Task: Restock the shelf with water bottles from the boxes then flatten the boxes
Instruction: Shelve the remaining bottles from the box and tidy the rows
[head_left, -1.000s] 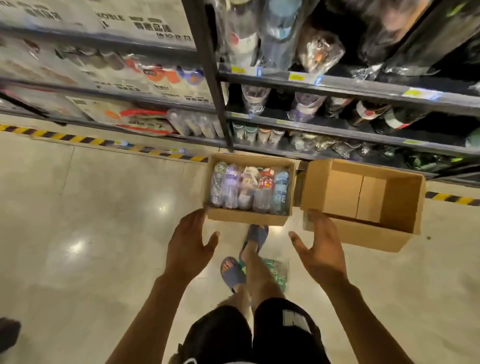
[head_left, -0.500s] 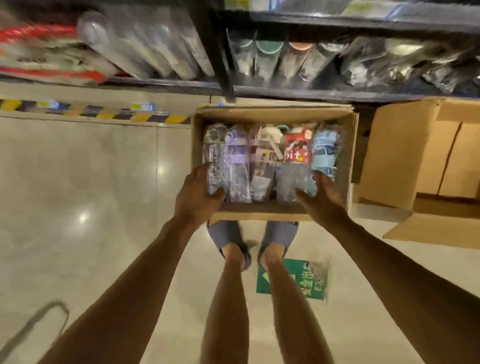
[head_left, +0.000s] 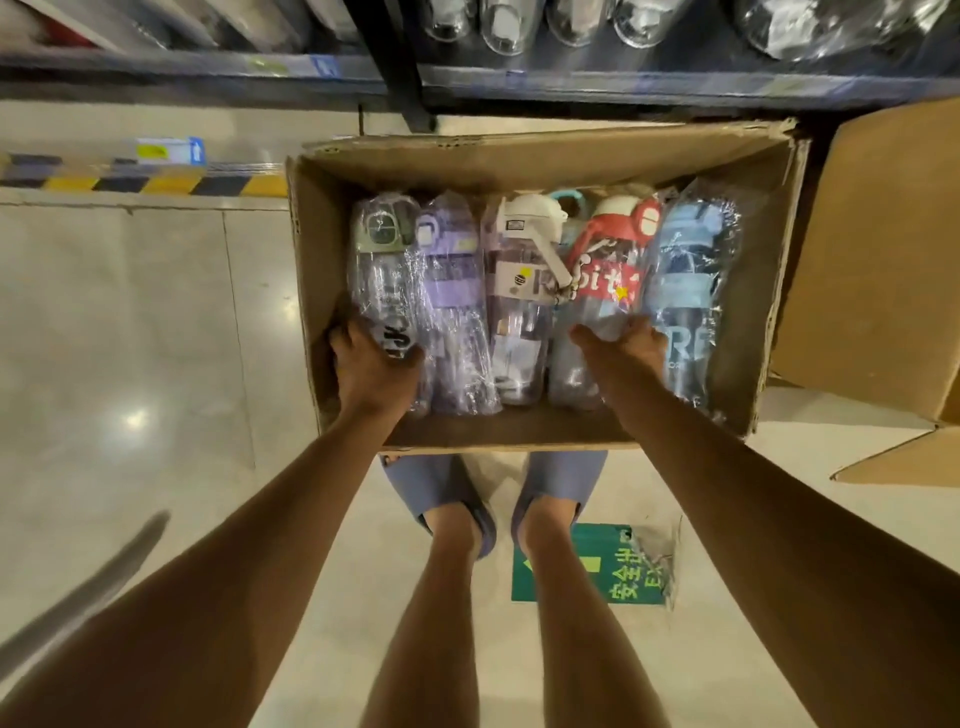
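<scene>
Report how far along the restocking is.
Done: the second box shows only bare cardboard, seemingly emptied. In hand: the left hand grips the green-lidded bottle, the right hand the red-lidded bottle. Left: five bottles lie in the open box; neither box is flattened.

Glossy pale tiled floor (head_left: 130, 338) is reflecting a ceiling light at left. Yellow-black hazard stripe (head_left: 156, 183) is running along far left, small blue-white label (head_left: 171, 150) sitting just beyond it. Blue slippers (head_left: 431, 483) are standing at near centre. Green floor sign (head_left: 587, 571) is lying just right of them, crumpled clear plastic (head_left: 657, 561) overlapping its right edge. Blurred grey streak (head_left: 88, 587) is showing near left.
</scene>
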